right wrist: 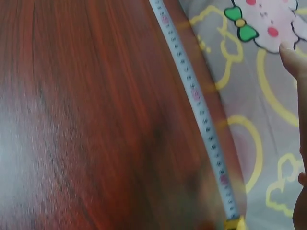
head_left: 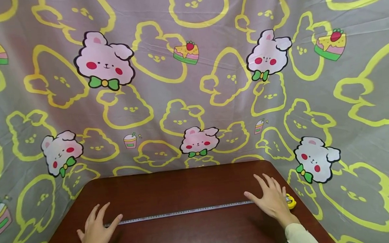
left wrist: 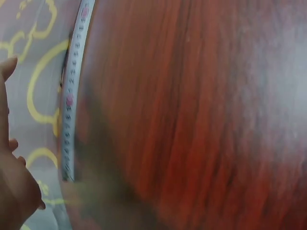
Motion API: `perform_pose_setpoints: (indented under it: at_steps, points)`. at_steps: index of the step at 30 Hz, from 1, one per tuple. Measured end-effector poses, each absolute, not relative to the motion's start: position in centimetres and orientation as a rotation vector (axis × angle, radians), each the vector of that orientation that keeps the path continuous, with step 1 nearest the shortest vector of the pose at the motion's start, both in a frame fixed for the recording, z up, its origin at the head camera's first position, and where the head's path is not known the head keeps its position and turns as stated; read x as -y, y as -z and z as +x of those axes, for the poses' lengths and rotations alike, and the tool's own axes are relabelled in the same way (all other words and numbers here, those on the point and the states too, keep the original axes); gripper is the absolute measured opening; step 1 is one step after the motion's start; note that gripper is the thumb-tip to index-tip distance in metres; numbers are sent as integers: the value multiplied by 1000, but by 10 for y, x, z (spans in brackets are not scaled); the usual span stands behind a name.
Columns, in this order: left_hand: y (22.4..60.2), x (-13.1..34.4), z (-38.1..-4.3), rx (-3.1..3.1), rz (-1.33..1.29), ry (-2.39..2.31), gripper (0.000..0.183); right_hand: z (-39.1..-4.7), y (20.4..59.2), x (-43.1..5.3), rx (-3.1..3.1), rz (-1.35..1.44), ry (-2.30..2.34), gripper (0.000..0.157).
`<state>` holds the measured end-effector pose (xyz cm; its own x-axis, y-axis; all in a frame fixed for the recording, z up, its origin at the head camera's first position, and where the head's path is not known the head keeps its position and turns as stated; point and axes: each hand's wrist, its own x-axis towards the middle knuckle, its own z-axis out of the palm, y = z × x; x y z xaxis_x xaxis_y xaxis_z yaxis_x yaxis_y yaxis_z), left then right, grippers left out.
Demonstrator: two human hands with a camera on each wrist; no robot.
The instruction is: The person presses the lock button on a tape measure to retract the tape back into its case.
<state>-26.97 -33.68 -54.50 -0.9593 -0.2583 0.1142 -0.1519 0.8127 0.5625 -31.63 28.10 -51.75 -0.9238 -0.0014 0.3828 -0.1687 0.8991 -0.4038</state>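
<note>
A tape measure's pale blade [head_left: 186,211] stretches across the brown table, drawn out from its yellow case [head_left: 290,201] at the right. My left hand [head_left: 96,229] is over the blade's left end with fingers spread, holding nothing. In the left wrist view, the blade's free end [left wrist: 69,173] lies near the table edge, with the hand [left wrist: 17,184] off to its side. My right hand [head_left: 272,202], fingers spread too, is beside the case and hides part of it and of the blade. The right wrist view shows the blade [right wrist: 197,103] running straight into the case [right wrist: 233,224].
The dark reddish-brown table [head_left: 171,190] has rounded far corners. Grey cloth [head_left: 229,149] printed with rabbits and yellow outlines hangs behind the table and along both sides, close to its edges.
</note>
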Motion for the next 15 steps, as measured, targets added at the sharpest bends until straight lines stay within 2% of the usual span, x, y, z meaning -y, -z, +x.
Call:
perform_pose_setpoints:
  at_steps: [15]
  points:
    - [559,367,-270,2817,451,1060,112,-313,549,-322,2594,-36,-619,86]
